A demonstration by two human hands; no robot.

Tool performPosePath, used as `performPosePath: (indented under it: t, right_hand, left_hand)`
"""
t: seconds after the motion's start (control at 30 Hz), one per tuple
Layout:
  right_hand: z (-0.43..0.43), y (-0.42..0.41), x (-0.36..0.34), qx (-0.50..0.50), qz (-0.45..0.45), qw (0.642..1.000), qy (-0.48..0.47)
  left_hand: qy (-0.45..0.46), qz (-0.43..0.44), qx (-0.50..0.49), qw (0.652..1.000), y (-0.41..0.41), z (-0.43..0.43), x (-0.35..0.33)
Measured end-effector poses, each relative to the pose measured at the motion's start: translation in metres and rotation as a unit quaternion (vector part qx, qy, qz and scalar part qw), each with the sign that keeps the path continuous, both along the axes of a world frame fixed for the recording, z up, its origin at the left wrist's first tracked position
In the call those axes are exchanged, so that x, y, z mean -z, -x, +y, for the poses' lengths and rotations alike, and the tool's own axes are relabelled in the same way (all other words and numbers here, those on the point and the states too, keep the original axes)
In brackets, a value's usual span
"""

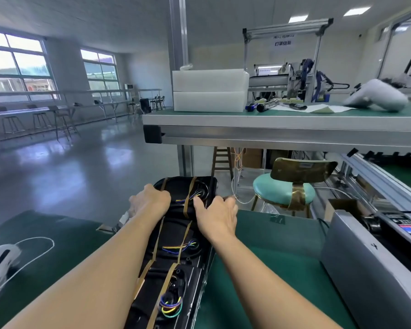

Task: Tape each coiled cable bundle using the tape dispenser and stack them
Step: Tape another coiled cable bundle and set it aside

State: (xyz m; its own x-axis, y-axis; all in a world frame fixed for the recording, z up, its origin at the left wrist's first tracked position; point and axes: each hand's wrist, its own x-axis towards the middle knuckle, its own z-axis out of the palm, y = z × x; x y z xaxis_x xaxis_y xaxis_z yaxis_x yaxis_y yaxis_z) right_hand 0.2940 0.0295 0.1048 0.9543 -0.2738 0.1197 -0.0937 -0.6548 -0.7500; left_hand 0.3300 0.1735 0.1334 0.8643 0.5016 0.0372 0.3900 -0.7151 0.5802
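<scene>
Three black cable bundles lie in one line running away from me, each bound with tan tape strips. The middle bundle serves as the reference for all positions below.

1. The far bundle lies directly beyond the middle bundle and appears to touch it. I cannot tell whether their edges overlap.
2. The near bundle lies directly in front of the middle bundle, closest to my body. Loops of coloured wire show on its top face.
3. My left hand is beyond and left of the middle bundle. Its fingers are curled over the left edge of the far bundle and grip it; the fingertips are hidden behind the hand.
4. My right hand is beyond and right of the middle bundle. It grips the right edge of the far bundle, with the thumb lying on the top face beside a tape strip.
5. Both forearms pass over the line of bundles, one on each side of the middle bundle.
6. A green table extends to the right of the middle bundle.
7. A grey machine stands well to the right of the middle bundle, on the far side of the green table.
8. A white device with a white cord lies well to the left of the middle bundle.
9. A teal stool stands beyond and to the right of the middle bundle.
</scene>
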Motion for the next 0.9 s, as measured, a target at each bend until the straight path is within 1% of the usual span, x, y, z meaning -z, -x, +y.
performPosePath:
  t: [0.1, 0.13, 0.33, 0.47, 0.53, 0.6, 0.7, 0.8, 0.9]
  right_hand:
    - [0.000, 0.006, 0.004, 0.000, 0.010, 1.000, -0.019]
    - [-0.002, 0.008, 0.005, -0.001, 0.012, 1.000, -0.028]
    - [-0.014, 0.025, 0.002, -0.021, 0.008, 0.998, -0.065]
    - [-0.029, 0.046, -0.002, -0.032, -0.023, 0.997, -0.065]
    - [-0.039, 0.061, -0.004, -0.037, -0.048, 0.996, -0.067]
    - [-0.051, 0.077, -0.007, -0.039, -0.078, 0.994, -0.072]
    - [-0.071, 0.100, -0.014, -0.031, -0.124, 0.989, -0.071]
    - [-0.091, 0.125, -0.023, -0.026, -0.161, 0.985, -0.062]
    - [-0.111, 0.152, -0.031, -0.036, -0.209, 0.976, -0.048]
  left_hand:
    - [-0.098, 0.034, 0.001, 0.995, 0.006, -0.005, -0.003]
    - [-0.118, 0.038, 0.004, 0.992, 0.008, -0.006, -0.004]
    - [-0.137, 0.042, 0.015, 0.990, 0.024, -0.010, -0.004]
    - [-0.146, 0.022, 0.024, 0.989, 0.036, -0.017, -0.014]
    - [-0.153, 0.003, 0.060, 0.986, 0.046, -0.024, -0.024]
    - [-0.146, -0.026, 0.115, 0.982, 0.060, -0.036, -0.036]
    - [-0.087, -0.115, 0.196, 0.970, 0.093, -0.064, -0.047]
    - [-0.031, -0.207, 0.266, 0.941, 0.134, -0.107, -0.049]
    - [-0.004, -0.252, 0.326, 0.911, 0.171, -0.156, -0.045]
